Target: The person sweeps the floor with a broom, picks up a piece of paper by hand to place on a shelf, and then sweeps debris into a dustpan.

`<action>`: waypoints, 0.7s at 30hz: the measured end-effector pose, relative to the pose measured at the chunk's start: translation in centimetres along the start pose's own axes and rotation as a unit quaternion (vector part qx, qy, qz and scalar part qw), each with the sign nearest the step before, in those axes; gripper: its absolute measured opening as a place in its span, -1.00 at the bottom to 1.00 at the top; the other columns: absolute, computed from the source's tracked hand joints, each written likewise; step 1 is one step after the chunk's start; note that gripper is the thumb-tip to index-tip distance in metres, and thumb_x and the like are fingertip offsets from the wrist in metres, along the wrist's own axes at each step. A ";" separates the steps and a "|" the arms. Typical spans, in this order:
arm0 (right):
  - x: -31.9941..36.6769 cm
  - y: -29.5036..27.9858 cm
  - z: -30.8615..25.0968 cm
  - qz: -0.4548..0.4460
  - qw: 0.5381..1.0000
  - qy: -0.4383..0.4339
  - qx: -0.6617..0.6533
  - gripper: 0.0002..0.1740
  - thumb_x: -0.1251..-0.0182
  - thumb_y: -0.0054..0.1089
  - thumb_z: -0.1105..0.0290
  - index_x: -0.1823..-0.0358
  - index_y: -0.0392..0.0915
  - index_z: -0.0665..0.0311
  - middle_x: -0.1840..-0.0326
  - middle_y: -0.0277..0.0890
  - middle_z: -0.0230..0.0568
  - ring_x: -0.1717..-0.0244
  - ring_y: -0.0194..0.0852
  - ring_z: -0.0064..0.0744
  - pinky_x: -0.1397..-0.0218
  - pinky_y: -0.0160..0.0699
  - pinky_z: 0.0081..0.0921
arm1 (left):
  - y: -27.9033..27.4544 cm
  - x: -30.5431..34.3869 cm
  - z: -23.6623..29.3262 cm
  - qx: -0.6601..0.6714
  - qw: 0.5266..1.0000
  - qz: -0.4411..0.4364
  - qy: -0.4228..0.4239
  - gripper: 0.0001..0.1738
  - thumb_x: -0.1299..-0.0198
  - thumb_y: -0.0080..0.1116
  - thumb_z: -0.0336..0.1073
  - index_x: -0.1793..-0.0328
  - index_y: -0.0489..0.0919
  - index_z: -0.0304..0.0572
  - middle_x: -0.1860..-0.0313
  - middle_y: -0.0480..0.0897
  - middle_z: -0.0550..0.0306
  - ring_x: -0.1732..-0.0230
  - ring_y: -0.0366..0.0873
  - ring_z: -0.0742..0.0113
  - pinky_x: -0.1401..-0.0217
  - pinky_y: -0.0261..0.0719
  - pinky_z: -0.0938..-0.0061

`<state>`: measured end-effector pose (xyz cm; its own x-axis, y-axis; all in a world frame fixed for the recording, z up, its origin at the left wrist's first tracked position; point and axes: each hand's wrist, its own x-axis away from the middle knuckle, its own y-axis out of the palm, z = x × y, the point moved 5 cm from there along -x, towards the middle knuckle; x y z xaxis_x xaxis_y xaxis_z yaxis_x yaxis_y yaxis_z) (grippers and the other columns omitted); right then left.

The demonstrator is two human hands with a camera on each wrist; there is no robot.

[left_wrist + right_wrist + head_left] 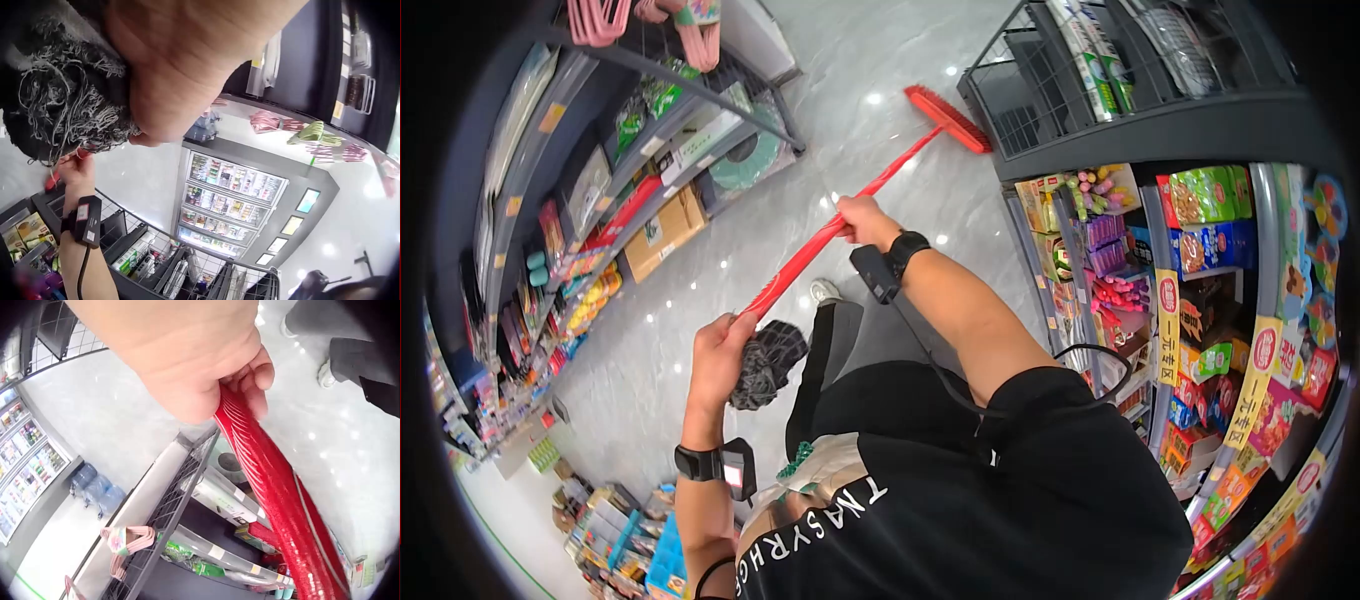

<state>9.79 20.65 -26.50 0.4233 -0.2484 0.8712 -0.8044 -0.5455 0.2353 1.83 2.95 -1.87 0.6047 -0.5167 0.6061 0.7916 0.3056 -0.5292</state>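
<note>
A red broom handle [795,268] slants across the head view, its red-bristled head [948,120] on the grey floor. My left hand [718,362] grips the handle's near end. Against that hand hangs a dark grey, patterned cloth-like bundle [768,365]; the left wrist view shows loose threads on the bundle [69,103] beside my palm [181,69]. My right hand [868,222] is curled round the handle farther along. In the right wrist view the shiny red handle [269,475] runs out from under my right hand [194,362]. What attaches the bundle is hidden.
Shelves of goods [660,150] stand on the left, with pink hangers at the top. On the right are snack shelves [1210,300] and a dark wire rack [1040,110] close to the broom head. A cardboard box [665,232] sits on the left shelving's low level.
</note>
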 end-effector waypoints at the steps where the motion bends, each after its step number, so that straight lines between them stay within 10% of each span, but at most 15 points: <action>1: 0.2 0.5 0.6 0.005 1.000 0.009 0.009 -0.72 -0.14 -0.22 0.22 0.51 0.30 0.29 0.67 0.39 -0.20 0.80 0.31 -0.42 0.82 0.11 -0.51 | 0.4 0.2 -0.7 0.007 1.000 -0.006 -0.021 -0.66 -0.04 0.01 -0.19 0.62 0.44 -0.33 0.75 0.28 0.32 0.62 0.15 0.60 0.60 0.15 0.62; 9: 7.3 11.3 9.2 -0.104 0.989 0.092 0.040 -0.68 -0.14 -0.21 0.16 0.47 0.34 0.29 0.62 0.40 -0.22 0.74 0.33 -0.47 0.80 0.16 -0.55 | -8.1 10.5 -6.1 -0.117 0.984 0.062 -0.115 -0.69 -0.04 -0.01 -0.23 0.60 0.46 -0.34 0.73 0.32 0.35 0.62 0.17 0.61 0.59 0.14 0.63; 15: 13.6 21.7 14.4 -0.278 0.950 0.138 -0.025 -0.78 -0.08 -0.16 0.26 0.44 0.31 0.29 0.60 0.36 -0.22 0.74 0.33 -0.47 0.78 0.21 -0.51 | -14.8 19.9 -6.5 -0.094 0.977 0.174 -0.078 -0.71 -0.06 -0.06 -0.26 0.60 0.38 -0.34 0.65 0.33 0.33 0.55 0.18 0.60 0.49 0.12 0.66; 21: 20.7 26.3 19.6 -0.258 0.956 0.139 -0.001 -0.78 -0.09 -0.16 0.25 0.51 0.27 0.27 0.68 0.28 -0.29 0.79 0.17 -0.53 0.78 0.12 -0.53 | -17.1 28.8 -11.0 -0.086 0.966 0.242 -0.011 -0.64 -0.10 -0.08 -0.17 0.62 0.30 -0.30 0.66 0.25 0.30 0.55 0.13 0.54 0.47 0.05 0.64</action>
<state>5.53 -14.50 -10.74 0.6369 0.2756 0.7200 -0.5193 -0.5369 0.6649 4.78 -25.90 18.11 0.9038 -0.3283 0.2745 0.3902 0.3689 -0.8436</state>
